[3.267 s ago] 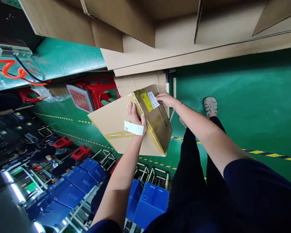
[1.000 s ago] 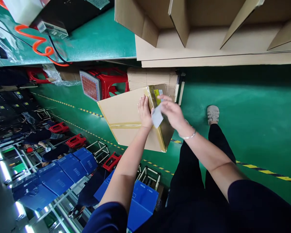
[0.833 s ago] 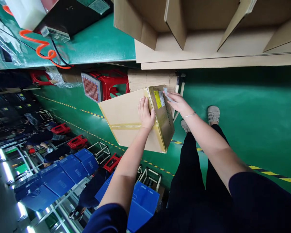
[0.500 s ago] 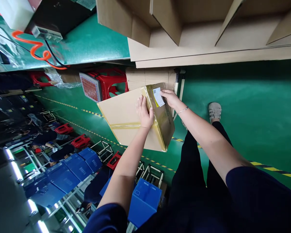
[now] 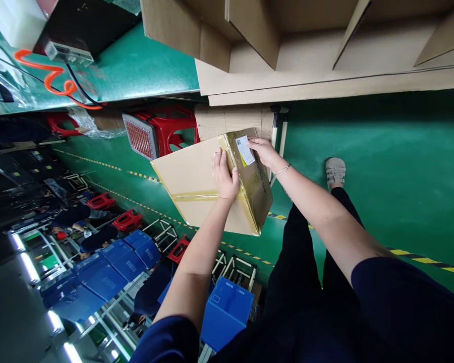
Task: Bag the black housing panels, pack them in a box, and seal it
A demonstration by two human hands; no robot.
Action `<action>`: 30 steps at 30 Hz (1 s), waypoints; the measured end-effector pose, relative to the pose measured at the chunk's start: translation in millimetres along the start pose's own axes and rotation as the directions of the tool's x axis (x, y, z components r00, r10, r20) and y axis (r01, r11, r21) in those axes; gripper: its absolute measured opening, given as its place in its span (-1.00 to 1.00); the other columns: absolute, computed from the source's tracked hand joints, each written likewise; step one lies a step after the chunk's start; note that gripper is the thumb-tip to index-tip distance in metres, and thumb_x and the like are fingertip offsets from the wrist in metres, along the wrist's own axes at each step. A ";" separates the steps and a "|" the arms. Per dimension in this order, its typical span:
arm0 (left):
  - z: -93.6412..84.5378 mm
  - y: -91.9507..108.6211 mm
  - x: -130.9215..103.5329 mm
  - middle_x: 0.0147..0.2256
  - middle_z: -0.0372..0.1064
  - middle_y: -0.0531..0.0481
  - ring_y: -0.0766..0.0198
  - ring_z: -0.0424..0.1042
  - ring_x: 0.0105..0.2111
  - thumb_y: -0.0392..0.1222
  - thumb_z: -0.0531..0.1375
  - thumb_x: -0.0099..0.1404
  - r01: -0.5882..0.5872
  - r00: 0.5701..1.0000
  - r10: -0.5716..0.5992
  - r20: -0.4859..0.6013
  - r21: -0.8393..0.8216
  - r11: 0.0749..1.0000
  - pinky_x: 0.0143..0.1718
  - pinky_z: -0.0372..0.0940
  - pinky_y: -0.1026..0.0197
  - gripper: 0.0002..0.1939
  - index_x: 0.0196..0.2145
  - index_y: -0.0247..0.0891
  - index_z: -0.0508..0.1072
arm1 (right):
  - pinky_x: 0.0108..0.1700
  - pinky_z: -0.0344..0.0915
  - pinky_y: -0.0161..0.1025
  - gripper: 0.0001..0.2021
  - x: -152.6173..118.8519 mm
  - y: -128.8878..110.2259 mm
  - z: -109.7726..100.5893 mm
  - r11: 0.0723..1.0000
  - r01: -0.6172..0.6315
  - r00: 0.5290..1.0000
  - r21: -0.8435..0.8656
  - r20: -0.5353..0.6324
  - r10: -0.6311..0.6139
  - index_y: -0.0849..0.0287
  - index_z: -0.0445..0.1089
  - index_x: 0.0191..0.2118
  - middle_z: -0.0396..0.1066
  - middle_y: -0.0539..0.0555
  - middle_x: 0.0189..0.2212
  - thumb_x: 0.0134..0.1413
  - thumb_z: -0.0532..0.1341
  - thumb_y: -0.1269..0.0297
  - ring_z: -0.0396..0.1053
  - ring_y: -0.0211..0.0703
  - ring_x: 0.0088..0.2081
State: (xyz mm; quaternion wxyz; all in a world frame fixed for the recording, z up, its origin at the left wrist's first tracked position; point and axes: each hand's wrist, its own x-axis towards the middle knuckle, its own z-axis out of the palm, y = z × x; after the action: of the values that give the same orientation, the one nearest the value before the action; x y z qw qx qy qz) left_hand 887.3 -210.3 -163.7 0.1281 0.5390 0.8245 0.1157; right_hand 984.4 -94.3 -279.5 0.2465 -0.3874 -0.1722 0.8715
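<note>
A taped cardboard box (image 5: 196, 166) is in front of me, its printed side turned towards the right. My left hand (image 5: 225, 176) lies on its broad face by the taped edge, fingers stretched out. On the printed side, my right hand (image 5: 265, 152) has its thumb and fingers at the edge of a white label (image 5: 245, 150). A small yellow patch shows beside this label. The far ends of the right fingers are partly hidden, and the box's underside is out of sight.
Large divided cardboard (image 5: 310, 83) lies above on the green table (image 5: 155, 70). Under the table edge is a red stool (image 5: 174, 126). Blue boxes (image 5: 227, 307) and co-workers are at the lower left. Striped tape (image 5: 427, 260) crosses the green floor.
My right hand has shifted very slightly left along the label. The box and my left hand are nearly where they were; the surrounding view has shifted a little.
</note>
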 end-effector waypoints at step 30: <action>-3.7 3.9 0.7 0.35 0.03 -0.34 0.04 -0.14 0.41 0.08 -0.10 0.41 -0.023 1.000 0.023 0.000 0.028 0.999 0.41 -0.23 -0.03 -0.32 0.31 -0.44 0.12 | 0.13 0.25 -0.14 -0.87 12.6 21.4 2.8 0.981 0.148 0.984 -0.128 -0.084 -0.159 0.21 0.47 -0.47 0.40 0.07 -0.17 -0.12 0.41 0.30 0.36 -0.12 -0.07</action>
State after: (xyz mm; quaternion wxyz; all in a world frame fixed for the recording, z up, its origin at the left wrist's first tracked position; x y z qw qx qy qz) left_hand 889.1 -208.3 -159.1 0.1193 0.5502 0.8197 0.1057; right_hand 968.7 -105.0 -295.7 0.2968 -0.4275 -0.2424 0.8187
